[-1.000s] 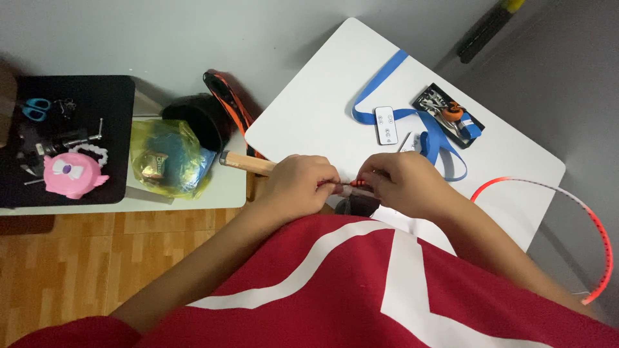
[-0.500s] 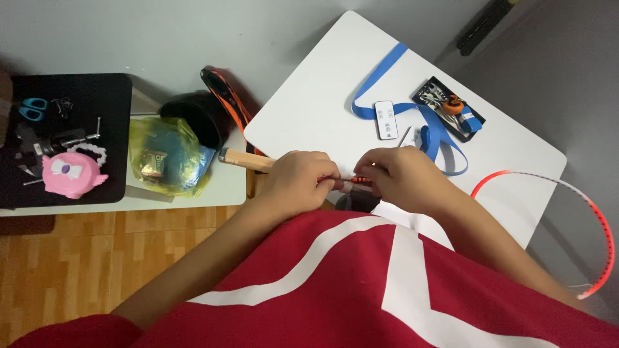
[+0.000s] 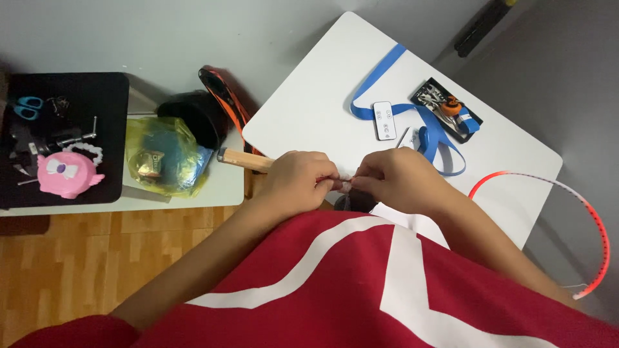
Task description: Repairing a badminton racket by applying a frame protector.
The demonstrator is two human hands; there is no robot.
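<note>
On the white table (image 3: 309, 109), your left hand (image 3: 300, 180) and right hand (image 3: 393, 177) pinch shut on a small pale strip (image 3: 347, 181) lying crosswise between them, equally near both.

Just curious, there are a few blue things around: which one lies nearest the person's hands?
The blue ribbon, looping across the white table just beyond the right hand. The blue-handled scissors lie far off on the black tray at the left.
</note>
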